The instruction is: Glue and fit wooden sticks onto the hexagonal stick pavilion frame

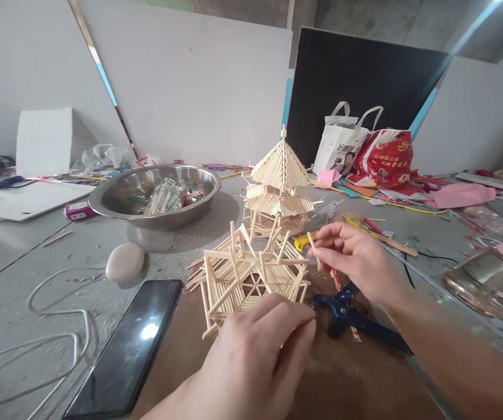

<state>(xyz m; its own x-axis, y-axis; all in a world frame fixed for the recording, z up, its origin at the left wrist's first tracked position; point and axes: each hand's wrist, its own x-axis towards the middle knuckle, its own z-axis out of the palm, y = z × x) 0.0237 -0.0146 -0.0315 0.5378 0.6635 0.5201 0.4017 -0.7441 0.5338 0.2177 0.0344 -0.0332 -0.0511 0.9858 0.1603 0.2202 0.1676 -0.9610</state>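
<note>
My right hand (352, 251) pinches a short, pale wooden stick (311, 241) between thumb and fingertips, to the right of an unfinished-looking stick framework (251, 283). That framework has slatted floors, open upright frames and slanting rods. In front of it is my left hand (264, 350), thumb and forefinger pressed together; whatever they may hold is hidden. The left hand covers part of the framework's near right edge. Behind stands a stick pagoda model (281, 181) with tiered, pointed roofs. A dark blue cutter (356, 318) lies beneath my right hand, next to a red-and-white strip.
A phone (124, 350), a rounded pale object (125, 262) and a white cable (79, 318) lie to the left. Behind them sits a steel basin (155, 219) with wrapped sticks. At right are a glass container (481, 283), a yellow-handled tool (304, 240), bags (385, 157) and paper scraps.
</note>
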